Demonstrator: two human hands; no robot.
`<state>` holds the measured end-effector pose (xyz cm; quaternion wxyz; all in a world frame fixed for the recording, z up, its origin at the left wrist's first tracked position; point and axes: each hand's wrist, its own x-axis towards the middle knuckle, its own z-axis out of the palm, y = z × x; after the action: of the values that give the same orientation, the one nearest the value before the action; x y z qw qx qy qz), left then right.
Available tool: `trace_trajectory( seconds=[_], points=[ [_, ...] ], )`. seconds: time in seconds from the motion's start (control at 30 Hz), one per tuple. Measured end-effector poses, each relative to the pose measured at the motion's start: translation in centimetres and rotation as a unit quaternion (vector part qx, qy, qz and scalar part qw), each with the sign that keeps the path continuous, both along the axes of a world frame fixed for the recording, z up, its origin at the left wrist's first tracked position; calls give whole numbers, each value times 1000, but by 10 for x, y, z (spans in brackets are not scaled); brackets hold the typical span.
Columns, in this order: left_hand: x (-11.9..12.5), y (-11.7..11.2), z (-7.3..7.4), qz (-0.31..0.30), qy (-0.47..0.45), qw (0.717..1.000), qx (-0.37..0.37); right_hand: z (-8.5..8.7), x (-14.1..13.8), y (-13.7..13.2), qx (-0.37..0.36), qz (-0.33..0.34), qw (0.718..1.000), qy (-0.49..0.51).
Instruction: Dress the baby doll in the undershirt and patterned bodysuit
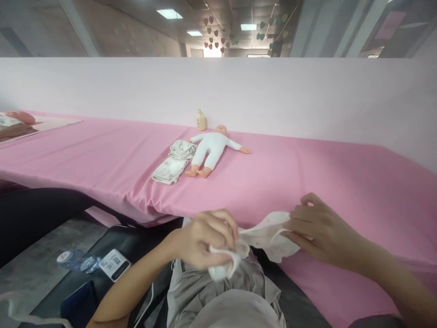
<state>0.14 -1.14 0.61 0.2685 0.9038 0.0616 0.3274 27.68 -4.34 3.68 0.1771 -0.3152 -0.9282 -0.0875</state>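
Presently, white cloth point(271, 233) spans both hands over the lap, at the pink desk's point(341, 182) near edge. Left hand point(206, 237): fingers curled around its bunched end. Right hand point(317, 228): fingertips pinching its right end. Step: apparently spreading it; next move calls for even tension.

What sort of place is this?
Probably an infant-care training room: a white-suited baby doll and folded cloths lie on a long pink-covered table.
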Motion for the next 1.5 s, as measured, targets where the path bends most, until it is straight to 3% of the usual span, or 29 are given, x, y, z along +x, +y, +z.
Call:
trace_trajectory(
  seconds=[0.1, 0.17, 0.27, 0.4, 0.57, 0.73, 0.93, 1.13, 1.27, 1.37, 1.43, 1.5],
  points=[
    [-3, -15, 5, -34, 32, 999, 17, 5, -3, -6, -6, 20, 1000, -11],
    [-2, -17, 4, 42, 87, 990, 98, 7, -6, -6, 2, 38, 999, -24],
    [3, -13, 1, 181, 129, 948, 228, 7, -9, -3, 34, 57, 997, -49],
    [12, -4, -3, 247, 106, 903, 336, 0, -12, 1, 93, 45, 992, -74],
    [17, 1, -2, 285, 73, 875, 386, -9, -12, -2, 120, -15, 992, -44],
    [20, 0, 1, 320, 69, 867, 375, -11, -16, -2, 117, 15, 993, -4],
    [24, 2, -8, 377, 158, 861, 303, -17, -32, 9, 167, -34, 978, 123],
    [27, 10, -21, 342, 199, 899, 188, -42, -48, 15, 193, -71, 964, 166],
    [25, 8, -35, 301, 229, 925, -32, -59, -54, 14, 210, -83, 963, 150],
    [29, 3, -50, 256, 132, 929, -233, -74, -59, 11, 168, -102, 967, 163],
    [35, -2, -62, 250, 24, 900, -356, -86, -67, 6, 119, -131, 964, 199],
    [43, -10, -72, 246, -76, 849, -461, -96, -78, -2, 65, -155, 950, 265]
  ],
)
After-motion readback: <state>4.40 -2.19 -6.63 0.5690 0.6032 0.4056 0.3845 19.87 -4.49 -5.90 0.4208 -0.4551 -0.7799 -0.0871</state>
